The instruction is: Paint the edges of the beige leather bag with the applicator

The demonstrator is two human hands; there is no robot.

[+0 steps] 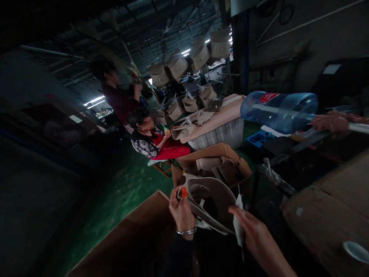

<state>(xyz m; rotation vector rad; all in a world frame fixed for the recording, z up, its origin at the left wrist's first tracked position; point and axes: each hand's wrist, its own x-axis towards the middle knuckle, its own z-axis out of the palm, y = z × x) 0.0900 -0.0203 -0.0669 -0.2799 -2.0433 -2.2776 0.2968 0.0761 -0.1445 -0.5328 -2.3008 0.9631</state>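
A beige bag [212, 186] hangs between my hands, its dark opening facing up. My left hand [181, 211] is closed on the bag's upper left edge, a metal bracelet at its wrist. A small orange patch [183, 192] shows at those fingertips; what it is I cannot make out. On the other side, my right hand [252, 225] pinches the bag's right edge, where a thin white sheet [238, 221] hangs against it. The fingers behind that sheet are hidden.
Just beyond stands a cardboard box [242, 163] holding beige pieces. A seated person [170, 149] works at a long table [221, 130]; another person stands behind. Several bags [177, 65] hang overhead. A blue water bottle [278, 109] lies at right, and an open carton [135, 223] is below left.
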